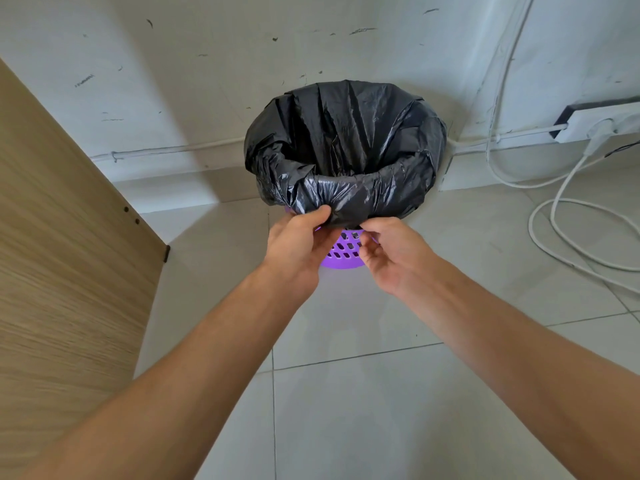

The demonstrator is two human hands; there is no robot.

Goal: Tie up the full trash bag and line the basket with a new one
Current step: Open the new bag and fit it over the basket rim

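A black trash bag (346,140) lines a purple perforated basket (343,252) that stands on the tiled floor against the wall. The bag's rim is folded down over the basket's edge and hides most of it. My left hand (298,244) pinches the near folded edge of the bag between thumb and fingers. My right hand (391,251) is just right of it, fingers curled under the bag's hem at the basket's front; whether it grips the plastic is unclear. What lies inside the bag is hidden.
A wooden furniture panel (62,258) stands close on the left. White cables (554,216) loop over the floor at the right, running to a power strip (599,124) by the wall. Pale floor tiles (346,410) lie below my arms.
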